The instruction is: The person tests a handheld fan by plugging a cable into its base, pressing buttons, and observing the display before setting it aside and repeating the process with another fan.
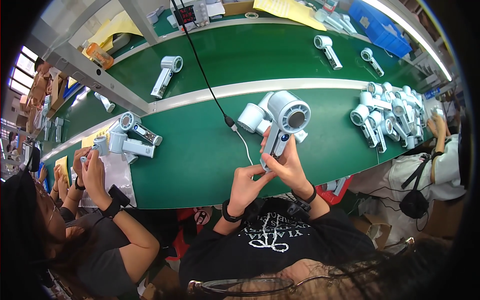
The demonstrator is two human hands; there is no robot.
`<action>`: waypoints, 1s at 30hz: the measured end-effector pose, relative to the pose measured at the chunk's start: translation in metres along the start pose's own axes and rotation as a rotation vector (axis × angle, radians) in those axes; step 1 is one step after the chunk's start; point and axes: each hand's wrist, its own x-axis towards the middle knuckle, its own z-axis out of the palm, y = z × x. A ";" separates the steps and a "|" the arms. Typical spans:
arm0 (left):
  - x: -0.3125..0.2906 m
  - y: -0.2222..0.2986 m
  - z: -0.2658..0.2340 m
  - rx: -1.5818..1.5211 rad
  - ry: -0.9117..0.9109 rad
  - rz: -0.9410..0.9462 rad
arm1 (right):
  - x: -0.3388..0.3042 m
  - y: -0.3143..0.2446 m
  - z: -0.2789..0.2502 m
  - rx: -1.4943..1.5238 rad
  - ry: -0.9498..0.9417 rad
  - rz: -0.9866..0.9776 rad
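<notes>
A pale blue handheld fan (pixel 289 117), its round head up and its handle toward me, is gripped by the handle in my right hand (pixel 287 167). A small dark round display shows on the handle. My left hand (pixel 246 187) is closed at the handle's lower end, where a white cable (pixel 244 143) runs into its fingers. The cable's tip is hidden by the fingers, so I cannot tell whether it is in the fan. Just behind the held fan, more pale blue fans (pixel 251 117) lie on the green table (pixel 190 175).
A big pile of fans (pixel 387 117) lies at the right. A black cord (pixel 202 65) hangs down to the white cable. Fans (pixel 167 75) lie spaced along the green belt (pixel 240 55) beyond a metal rail. Co-workers sit on both sides; the left one's hands (pixel 92 170) hold a small part.
</notes>
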 end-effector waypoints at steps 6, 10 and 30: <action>0.000 0.005 0.000 0.023 -0.013 0.001 | 0.001 -0.001 0.004 -0.046 0.053 -0.018; -0.001 0.008 0.002 0.064 0.011 0.038 | 0.001 0.005 0.002 -0.029 0.081 -0.024; -0.008 0.002 -0.019 -0.056 0.042 0.134 | 0.263 0.034 -0.193 -1.537 0.109 -0.037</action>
